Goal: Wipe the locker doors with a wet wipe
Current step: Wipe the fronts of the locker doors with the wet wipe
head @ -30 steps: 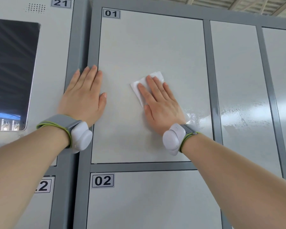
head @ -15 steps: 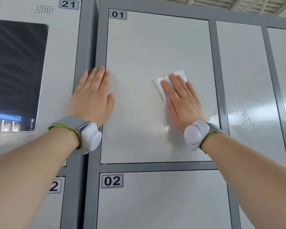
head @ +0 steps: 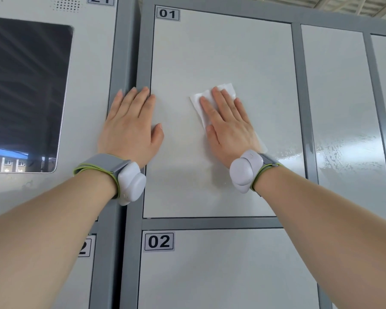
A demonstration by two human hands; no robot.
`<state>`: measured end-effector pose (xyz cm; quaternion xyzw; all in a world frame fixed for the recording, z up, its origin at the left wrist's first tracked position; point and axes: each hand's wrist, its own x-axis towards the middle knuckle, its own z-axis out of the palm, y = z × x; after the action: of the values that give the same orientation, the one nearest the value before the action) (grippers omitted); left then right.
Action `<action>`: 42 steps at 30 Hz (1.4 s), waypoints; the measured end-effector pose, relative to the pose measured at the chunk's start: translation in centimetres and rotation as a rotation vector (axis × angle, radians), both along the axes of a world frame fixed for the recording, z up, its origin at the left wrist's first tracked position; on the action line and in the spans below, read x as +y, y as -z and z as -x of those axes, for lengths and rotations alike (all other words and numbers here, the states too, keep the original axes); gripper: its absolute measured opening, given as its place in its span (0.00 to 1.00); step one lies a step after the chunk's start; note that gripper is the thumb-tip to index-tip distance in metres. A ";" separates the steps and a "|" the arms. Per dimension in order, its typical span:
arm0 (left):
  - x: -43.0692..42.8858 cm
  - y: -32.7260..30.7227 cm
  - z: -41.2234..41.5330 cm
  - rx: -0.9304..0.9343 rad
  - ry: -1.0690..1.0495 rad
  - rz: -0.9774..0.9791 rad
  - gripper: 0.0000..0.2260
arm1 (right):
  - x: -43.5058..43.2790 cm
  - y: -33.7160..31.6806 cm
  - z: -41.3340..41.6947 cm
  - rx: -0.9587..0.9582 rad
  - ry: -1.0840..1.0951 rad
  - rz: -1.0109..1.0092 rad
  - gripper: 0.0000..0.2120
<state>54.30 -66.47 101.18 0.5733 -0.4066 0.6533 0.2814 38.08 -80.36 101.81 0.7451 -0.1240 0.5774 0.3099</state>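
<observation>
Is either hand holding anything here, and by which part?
Nothing is gripped. The right hand presses the wet wipe flat on door 01, straight fingers over its middle; the left hand lies flat, empty.

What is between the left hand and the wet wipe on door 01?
Only bare door 01 surface, between left hand and wet wipe, in the head view.

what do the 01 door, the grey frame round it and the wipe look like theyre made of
Door 01: likely painted sheet metal, pale and semi-gloss; its lower part shows soft reflections.
Frame: probably metal too, with darker grey, duller paint.
Wipe: a thin white sheet, nonwoven or paper-like, creased and lying flat against the door.
</observation>
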 end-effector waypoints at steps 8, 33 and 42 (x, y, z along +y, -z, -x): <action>0.0 0.0 -0.1 0.005 0.024 0.000 0.28 | -0.7 1.5 0.2 0.100 -0.025 0.148 0.26; 0.5 0.4 0.3 0.157 0.103 0.105 0.31 | 1.8 -0.2 -2.0 0.035 0.018 0.002 0.32; 2.0 0.3 -1.3 0.056 0.044 0.049 0.30 | 0.3 1.9 -0.8 0.146 -0.012 0.181 0.25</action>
<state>55.60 -64.51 100.88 0.5752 -0.3952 0.6403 0.3209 38.92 -80.02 99.90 0.7548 -0.0440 0.5325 0.3804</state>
